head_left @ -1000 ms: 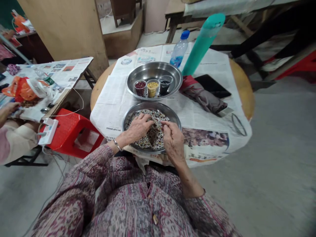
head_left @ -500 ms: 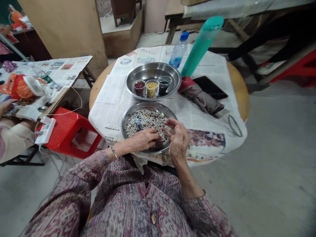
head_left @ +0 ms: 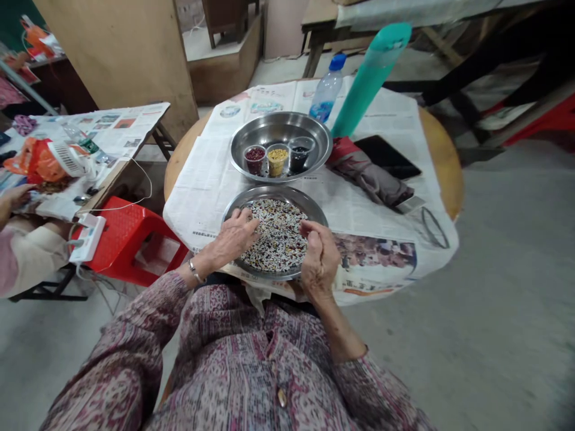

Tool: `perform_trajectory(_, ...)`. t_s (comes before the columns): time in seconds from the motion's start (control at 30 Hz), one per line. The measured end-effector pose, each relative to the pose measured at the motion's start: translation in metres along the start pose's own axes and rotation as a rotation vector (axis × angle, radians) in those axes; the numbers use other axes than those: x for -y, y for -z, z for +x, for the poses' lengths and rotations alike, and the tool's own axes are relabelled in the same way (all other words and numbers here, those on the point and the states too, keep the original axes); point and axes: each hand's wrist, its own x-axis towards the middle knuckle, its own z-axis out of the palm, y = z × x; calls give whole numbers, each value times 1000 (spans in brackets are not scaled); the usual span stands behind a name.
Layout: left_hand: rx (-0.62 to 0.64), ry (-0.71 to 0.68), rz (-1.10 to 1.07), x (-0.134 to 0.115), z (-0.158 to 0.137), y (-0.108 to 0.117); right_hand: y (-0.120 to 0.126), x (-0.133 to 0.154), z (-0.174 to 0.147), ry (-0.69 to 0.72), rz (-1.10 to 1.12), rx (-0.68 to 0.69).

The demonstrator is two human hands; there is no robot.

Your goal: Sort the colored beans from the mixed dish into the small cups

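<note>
A shallow steel bowl (head_left: 287,276) near my lap holds mixed grains (head_left: 281,233), mostly white with dark red, black and yellow bits. My left hand (head_left: 236,236) reaches over its left side, fingers a little apart and bent down onto the grains. At the right rim my right hand (head_left: 320,257) is curled with thumb and fingers close together; its palm is hidden. Behind stands a larger steel basin (head_left: 238,161) with three clear cups: one of dark red beans (head_left: 255,154), one of yellow grains (head_left: 277,157), one of black beans (head_left: 299,157).
Newspaper (head_left: 202,167) covers the round table. Behind the basin are a water bottle (head_left: 327,90) and a tall teal container (head_left: 371,81). A folded umbrella (head_left: 372,176), a dark tablet-like slab (head_left: 389,157) and a wire loop (head_left: 435,227) lie right. A red stool (head_left: 130,239) stands left.
My left hand has moved left across the bowl, from the grains near my right hand to the left side. My right hand has shifted slightly down and its fingers are more curled.
</note>
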Motion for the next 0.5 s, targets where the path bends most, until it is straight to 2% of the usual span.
perform_trajectory(0.07,61,28,-87,2,-14,6,0,-1,-1,4,-13,1)
perform_trajectory(0.13,130,-17,-200,-1,-24,7,-1,-1,-1,5,-27,0)
perform_trajectory(0.27,179,-108,-359,-24,-22,-6,0,0,-2,11,-51,-9)
perform_trajectory(0.37,146,-156,-388,-40,0,-23,0,1,-2,15,-68,-19)
perform_trajectory(0.5,-35,-142,-401,-42,37,-31,1,0,-2,12,-76,-33)
